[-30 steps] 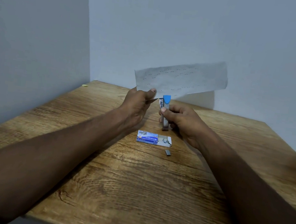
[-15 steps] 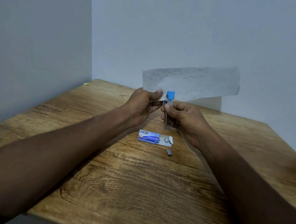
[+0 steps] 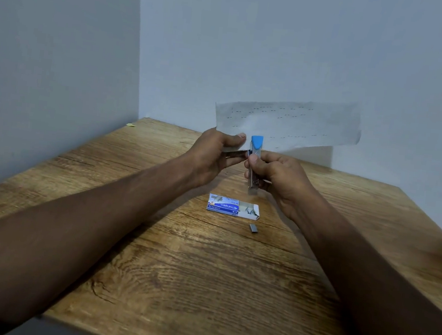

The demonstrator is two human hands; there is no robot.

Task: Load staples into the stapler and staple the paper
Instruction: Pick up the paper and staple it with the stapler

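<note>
My left hand pinches the lower left corner of a long white strip of paper, held up above the table with rows of staples showing in it. My right hand grips a small metal stapler with a blue cap, standing upright, its jaw against the paper's bottom edge right beside my left thumb. On the table below lies an open blue and white staple box, and a loose short strip of staples rests just in front of it.
The wooden table stands in a corner between two pale walls. A tiny yellow scrap lies at the table's far left corner. The table's near edge runs diagonally at the bottom.
The paper and both hands have shifted slightly right and closer together. The stapler now sits at the paper's bottom edge beside my left thumb.
</note>
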